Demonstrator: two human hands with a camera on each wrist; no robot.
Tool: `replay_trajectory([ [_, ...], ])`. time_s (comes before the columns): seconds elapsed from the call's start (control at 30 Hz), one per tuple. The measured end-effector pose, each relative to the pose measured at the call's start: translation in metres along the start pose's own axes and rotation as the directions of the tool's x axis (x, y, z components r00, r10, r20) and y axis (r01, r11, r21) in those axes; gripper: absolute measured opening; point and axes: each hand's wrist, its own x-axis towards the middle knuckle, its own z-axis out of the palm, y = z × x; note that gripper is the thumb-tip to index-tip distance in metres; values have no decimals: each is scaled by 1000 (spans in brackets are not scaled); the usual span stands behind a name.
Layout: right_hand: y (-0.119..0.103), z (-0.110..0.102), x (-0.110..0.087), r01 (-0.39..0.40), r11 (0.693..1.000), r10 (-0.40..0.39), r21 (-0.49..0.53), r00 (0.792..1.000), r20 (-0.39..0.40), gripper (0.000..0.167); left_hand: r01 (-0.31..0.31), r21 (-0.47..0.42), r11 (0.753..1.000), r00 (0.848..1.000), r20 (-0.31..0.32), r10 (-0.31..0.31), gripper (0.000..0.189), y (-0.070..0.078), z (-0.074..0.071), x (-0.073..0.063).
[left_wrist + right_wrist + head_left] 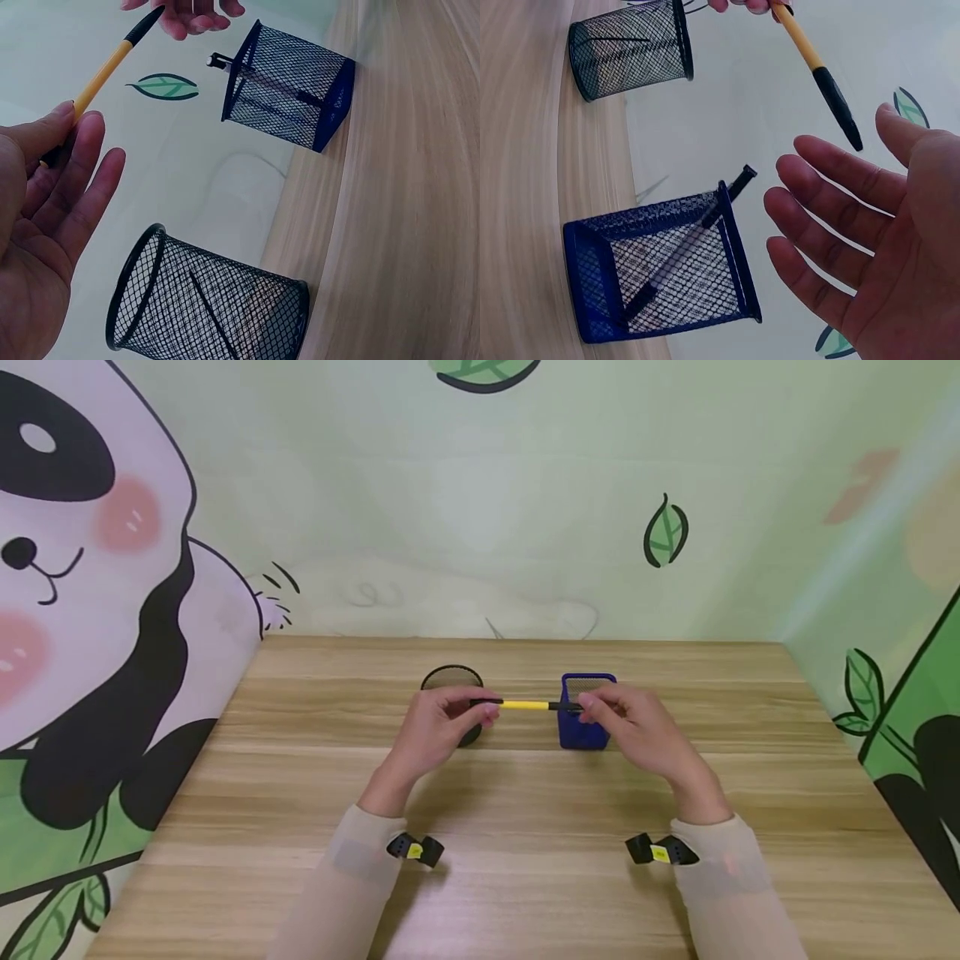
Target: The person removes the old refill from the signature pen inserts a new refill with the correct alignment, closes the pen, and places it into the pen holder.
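One yellow-and-black pen (525, 705), between both hands (438, 727) (641, 728), left one pinching.

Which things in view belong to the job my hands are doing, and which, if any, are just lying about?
Likely the job:
yellow pen, pinched in your left hand
right hand, open near the pen's tip
blue cup
black cup

Likely just there:
dark pen, untouched in the blue cup
panda and leaf wall pictures

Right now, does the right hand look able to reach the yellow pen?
Likely yes: the right hand is open beside the yellow pen, with nothing visible between, though the left hand grips its other end.
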Motion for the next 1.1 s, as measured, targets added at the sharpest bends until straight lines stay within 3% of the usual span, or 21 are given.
replay_trajectory([
  [0.67, -2, 12, 0, 19, 999, -20, 51, 1000, 10, 38, -24, 5, 1000, 1000, -1, 24, 15, 4, -1, -3],
  [1.1, 2, 14, 1, -11, 997, 12, 76, 1000, -5, 34, 2, 6, 1000, 1000, -2, -2, 15, -1, 2, -2],
])
